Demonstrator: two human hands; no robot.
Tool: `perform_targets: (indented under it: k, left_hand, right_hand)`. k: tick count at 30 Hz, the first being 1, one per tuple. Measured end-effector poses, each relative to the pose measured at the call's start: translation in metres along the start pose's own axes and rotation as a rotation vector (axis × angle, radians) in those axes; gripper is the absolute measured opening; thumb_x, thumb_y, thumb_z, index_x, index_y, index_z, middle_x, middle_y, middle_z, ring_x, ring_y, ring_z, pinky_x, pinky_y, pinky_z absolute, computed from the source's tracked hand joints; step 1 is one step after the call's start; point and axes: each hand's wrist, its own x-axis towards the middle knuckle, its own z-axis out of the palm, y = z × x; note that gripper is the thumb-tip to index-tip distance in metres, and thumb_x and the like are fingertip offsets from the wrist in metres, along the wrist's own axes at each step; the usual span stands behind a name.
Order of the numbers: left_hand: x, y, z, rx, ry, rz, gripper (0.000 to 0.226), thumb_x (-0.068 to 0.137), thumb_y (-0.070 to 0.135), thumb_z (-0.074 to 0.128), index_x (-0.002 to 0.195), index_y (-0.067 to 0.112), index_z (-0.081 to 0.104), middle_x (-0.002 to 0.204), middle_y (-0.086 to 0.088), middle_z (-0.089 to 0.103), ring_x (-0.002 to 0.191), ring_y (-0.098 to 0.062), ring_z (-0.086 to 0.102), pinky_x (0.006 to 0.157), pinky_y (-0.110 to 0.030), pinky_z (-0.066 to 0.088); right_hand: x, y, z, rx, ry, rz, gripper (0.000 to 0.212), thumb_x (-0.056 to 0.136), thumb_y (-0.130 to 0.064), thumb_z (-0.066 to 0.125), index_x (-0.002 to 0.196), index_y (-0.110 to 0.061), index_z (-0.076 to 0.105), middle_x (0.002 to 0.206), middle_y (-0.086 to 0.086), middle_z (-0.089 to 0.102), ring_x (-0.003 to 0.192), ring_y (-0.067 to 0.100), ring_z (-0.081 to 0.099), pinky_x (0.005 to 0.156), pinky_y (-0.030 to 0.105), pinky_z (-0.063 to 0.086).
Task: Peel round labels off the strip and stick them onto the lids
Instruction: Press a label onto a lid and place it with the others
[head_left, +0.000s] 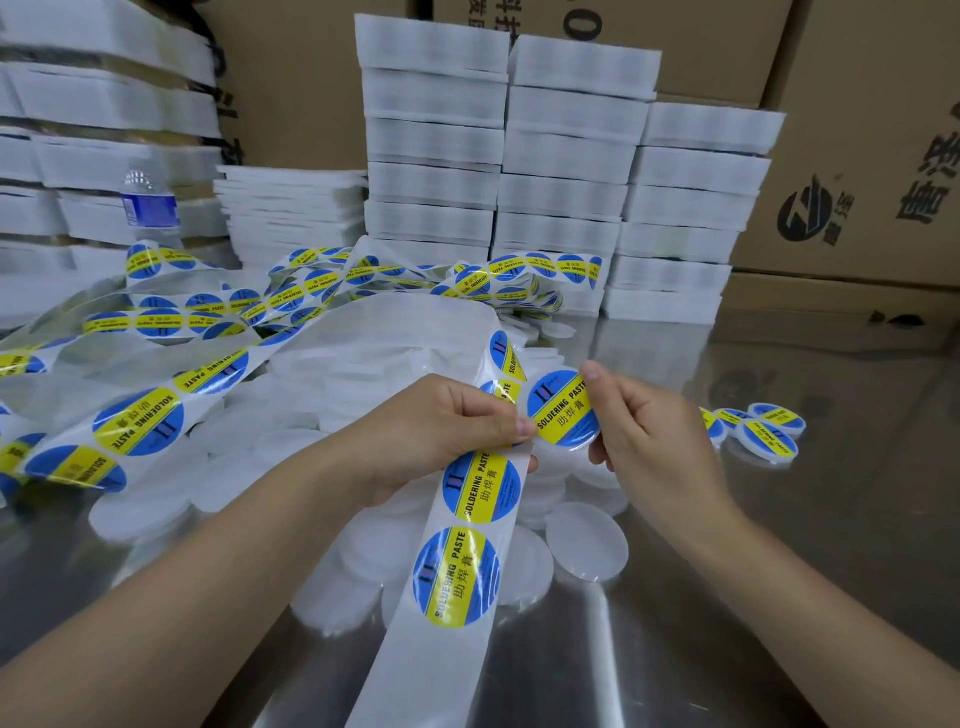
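Observation:
A long white backing strip (415, 639) carrying round blue-and-yellow "Soldering Paste" labels (457, 577) runs from the bottom centre up through my left hand (441, 431), which grips it. My right hand (639, 421) holds a white round lid (563, 410) by its edge, and a label covers the lid's face. My left thumb tip touches that lid's left edge. A pile of bare white lids (587, 540) lies on the metal table below and left of my hands. Three labelled lids (769, 434) lie to the right.
More label strip (140, 426) coils over the left and back of the table. Stacks of white foam-wrapped packs (566, 156) and cardboard boxes (857, 156) stand behind. A water bottle (148, 208) is at back left. Bare steel table (779, 571) lies to the right.

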Motion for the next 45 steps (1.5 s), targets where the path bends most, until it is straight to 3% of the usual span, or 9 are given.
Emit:
perform_targets:
  k: [7, 14, 19, 22, 29, 36, 42, 45]
  left_hand:
    - [-0.0013, 0.0017, 0.0017, -0.001, 0.004, 0.012, 0.019, 0.064, 0.037, 0.07, 0.07, 0.022, 0.078, 0.082, -0.003, 0.076, 0.073, -0.009, 0.071, 0.065, -0.016, 0.052]
    - [-0.0034, 0.0027, 0.0026, 0.018, -0.014, 0.014, 0.014, 0.071, 0.03, 0.07, 0.072, 0.019, 0.078, 0.084, -0.004, 0.076, 0.074, -0.009, 0.071, 0.066, -0.015, 0.052]
    - [-0.004, 0.0028, 0.0046, 0.002, -0.008, 0.01, 0.017, 0.065, 0.032, 0.071, 0.071, 0.018, 0.078, 0.081, -0.005, 0.076, 0.073, -0.01, 0.072, 0.065, -0.015, 0.053]
    - [-0.0036, 0.0027, 0.0047, 0.013, 0.001, 0.006, 0.019, 0.063, 0.034, 0.071, 0.072, 0.019, 0.078, 0.081, -0.005, 0.076, 0.074, -0.011, 0.072, 0.066, -0.017, 0.054]
    - [-0.0024, 0.0016, 0.0036, 0.049, 0.027, 0.004, 0.029, 0.059, 0.038, 0.072, 0.077, 0.017, 0.078, 0.084, -0.007, 0.076, 0.076, -0.014, 0.071, 0.071, -0.021, 0.057]
    - [-0.0031, 0.0025, 0.0053, 0.032, 0.041, 0.049, 0.024, 0.061, 0.039, 0.07, 0.073, 0.021, 0.078, 0.079, -0.004, 0.076, 0.071, -0.01, 0.071, 0.065, -0.018, 0.055]
    - [-0.0037, 0.0024, 0.008, -0.117, 0.022, 0.115, 0.021, 0.058, 0.036, 0.07, 0.071, 0.022, 0.079, 0.073, -0.005, 0.075, 0.068, -0.011, 0.072, 0.06, -0.017, 0.053]
    - [-0.003, 0.0015, 0.0073, -0.135, 0.035, 0.12, 0.019, 0.059, 0.036, 0.069, 0.069, 0.023, 0.079, 0.071, -0.005, 0.075, 0.066, -0.011, 0.072, 0.059, -0.016, 0.053]
  right_hand:
    - [-0.0006, -0.0004, -0.001, -0.052, 0.015, -0.012, 0.055, 0.091, -0.05, 0.041, 0.062, -0.007, 0.058, 0.044, 0.0, 0.05, 0.046, 0.012, 0.044, 0.054, 0.035, 0.039]
    - [-0.0007, -0.0002, -0.0003, -0.076, 0.013, -0.038, 0.056, 0.09, -0.05, 0.046, 0.066, -0.001, 0.059, 0.052, 0.011, 0.052, 0.057, 0.03, 0.052, 0.056, 0.038, 0.043]
    - [-0.0017, -0.0026, 0.0007, -0.095, 0.023, -0.045, 0.065, 0.084, -0.058, 0.046, 0.065, 0.004, 0.052, 0.061, 0.022, 0.049, 0.066, 0.039, 0.054, 0.058, 0.044, 0.043]
    - [-0.0018, -0.0048, 0.0007, -0.105, 0.022, -0.036, 0.072, 0.075, -0.067, 0.041, 0.063, 0.004, 0.048, 0.063, 0.024, 0.05, 0.068, 0.04, 0.056, 0.058, 0.044, 0.043]
    - [0.0, -0.0032, -0.0002, -0.156, -0.014, -0.016, 0.069, 0.075, -0.065, 0.051, 0.066, 0.003, 0.053, 0.062, 0.023, 0.052, 0.068, 0.038, 0.058, 0.058, 0.044, 0.044]
    - [0.0007, -0.0068, -0.0008, -0.12, -0.062, 0.002, 0.081, 0.056, -0.079, 0.043, 0.067, 0.001, 0.055, 0.064, 0.021, 0.055, 0.068, 0.037, 0.058, 0.058, 0.042, 0.045]
    - [0.0014, -0.0081, -0.0037, -0.064, -0.097, -0.01, 0.083, 0.052, -0.081, 0.046, 0.071, -0.001, 0.06, 0.067, 0.02, 0.058, 0.068, 0.036, 0.057, 0.063, 0.045, 0.048]
    - [0.001, -0.0084, -0.0042, -0.047, -0.133, -0.003, 0.084, 0.05, -0.083, 0.047, 0.073, -0.003, 0.061, 0.065, 0.017, 0.058, 0.06, 0.031, 0.047, 0.059, 0.04, 0.045]
